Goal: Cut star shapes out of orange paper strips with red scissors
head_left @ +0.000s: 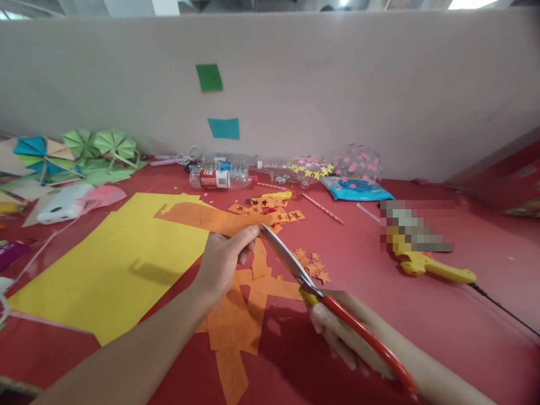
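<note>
My left hand [230,253] pinches a long strip of orange paper [198,216] near its right end, holding it above the table. In my right hand [337,332] is a pair of scissors [363,332] with red handles, its blade tips touching the strip's end beside my left thumb. Faint drawn outlines show on the strip. Under my hands lie orange paper scraps [236,320], some with pencilled shapes. Small cut orange stars [314,264] are heaped just beyond the scissors, and an orange sheet with star-shaped holes [287,215] lies farther back.
Yellow paper [113,253] covers the table's left side. Plastic bottles [236,177] and a blue packet [358,188] line the back wall. To the right lies a yellow corded tool [434,267], partly blurred out. Folded paper umbrellas [113,145] stand at far left.
</note>
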The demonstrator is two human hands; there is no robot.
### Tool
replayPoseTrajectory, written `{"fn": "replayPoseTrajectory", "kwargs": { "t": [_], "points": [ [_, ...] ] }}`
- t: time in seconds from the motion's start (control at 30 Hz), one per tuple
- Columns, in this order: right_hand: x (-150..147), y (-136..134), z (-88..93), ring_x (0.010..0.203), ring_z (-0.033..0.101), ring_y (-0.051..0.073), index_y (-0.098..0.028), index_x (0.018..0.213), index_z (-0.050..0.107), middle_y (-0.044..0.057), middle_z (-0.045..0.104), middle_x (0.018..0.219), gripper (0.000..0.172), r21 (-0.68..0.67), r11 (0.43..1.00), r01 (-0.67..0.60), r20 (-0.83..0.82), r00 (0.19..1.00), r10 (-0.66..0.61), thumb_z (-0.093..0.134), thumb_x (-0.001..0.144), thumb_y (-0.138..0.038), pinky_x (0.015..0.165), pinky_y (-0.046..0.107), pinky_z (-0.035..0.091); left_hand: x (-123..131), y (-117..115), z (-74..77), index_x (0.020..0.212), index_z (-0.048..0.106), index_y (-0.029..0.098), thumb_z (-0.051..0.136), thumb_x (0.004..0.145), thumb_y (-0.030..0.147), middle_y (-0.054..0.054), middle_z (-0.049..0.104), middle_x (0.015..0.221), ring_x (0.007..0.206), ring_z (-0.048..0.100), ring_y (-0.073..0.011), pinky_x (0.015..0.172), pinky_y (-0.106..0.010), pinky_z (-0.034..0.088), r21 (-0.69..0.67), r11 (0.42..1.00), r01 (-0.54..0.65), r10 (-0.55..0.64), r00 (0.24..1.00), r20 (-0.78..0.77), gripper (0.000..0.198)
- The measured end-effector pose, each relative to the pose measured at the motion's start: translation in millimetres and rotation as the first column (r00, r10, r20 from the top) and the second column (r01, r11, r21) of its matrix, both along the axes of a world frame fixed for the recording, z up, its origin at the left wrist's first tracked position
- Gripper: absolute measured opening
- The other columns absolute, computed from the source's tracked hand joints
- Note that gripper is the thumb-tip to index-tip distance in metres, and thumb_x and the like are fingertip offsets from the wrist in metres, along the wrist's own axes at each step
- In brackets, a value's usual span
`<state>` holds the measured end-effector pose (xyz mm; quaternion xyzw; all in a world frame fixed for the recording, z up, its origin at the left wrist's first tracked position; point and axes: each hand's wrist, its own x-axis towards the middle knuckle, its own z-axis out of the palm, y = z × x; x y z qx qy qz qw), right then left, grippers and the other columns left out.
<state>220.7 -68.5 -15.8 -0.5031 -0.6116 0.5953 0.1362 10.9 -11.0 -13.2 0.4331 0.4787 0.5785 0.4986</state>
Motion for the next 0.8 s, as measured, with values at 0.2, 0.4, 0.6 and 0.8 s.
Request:
{"fn": "replayPoseTrajectory", "kwargs": {
  "t": [0.2,0.4,0.6,0.8],
  "points": [
    [-1.2,1.1,-1.0,0.032,0.033,0.005,-0.022,0.067,0.040,-0.008,0.040,0.038,0.058,-0.003,1.000,0.029,0.017,0.999,-0.029,0.042,0.076,-0.079,0.030,0.013,0.027,-1.2,0.2,-0.1,0.046,0.054,0.016,0.068,0.072,0.034,0.004,0.045,0.043,0.043,0.037,-0.0052,0.043,-0.020,0.028,-0.006,1.000,0.012,-0.012,1.000,0.007,0.034],
    [-1.8,2.1,-1.6,0.029,0.031,0.004,-0.021,0.066,0.040,-0.009,0.040,0.037,0.053,-0.055,0.997,0.051,0.030,0.998,-0.050,0.047,0.078,-0.073,0.028,0.012,0.026,0.4,1.6,2.1,0.045,0.052,0.016,0.066,0.072,0.031,0.004,0.044,0.043,0.041,0.036,-0.0048,0.043,-0.020,0.027,0.014,1.000,0.002,-0.002,1.000,0.003,0.033],
    [-1.3,1.7,-0.3,0.027,0.030,0.003,-0.021,0.066,0.040,-0.009,0.041,0.036,0.052,-0.038,0.999,0.038,-0.010,0.999,-0.039,0.047,0.079,-0.071,0.027,0.012,0.024,-0.1,1.1,3.2,0.045,0.052,0.016,0.065,0.072,0.031,0.004,0.043,0.042,0.040,0.035,-0.0049,0.043,-0.021,0.026,0.017,1.000,0.010,-0.010,1.000,-0.007,0.033],
    [-1.7,2.6,0.5,0.027,0.031,0.003,-0.021,0.066,0.040,-0.009,0.041,0.036,0.054,-0.038,0.998,0.041,0.008,0.999,-0.041,0.047,0.079,-0.073,0.028,0.012,0.024,-0.6,0.8,1.5,0.046,0.053,0.016,0.066,0.071,0.032,0.004,0.043,0.042,0.041,0.035,-0.0051,0.043,-0.021,0.026,0.000,1.000,0.009,-0.009,1.000,-0.012,0.033]
  ]
}}
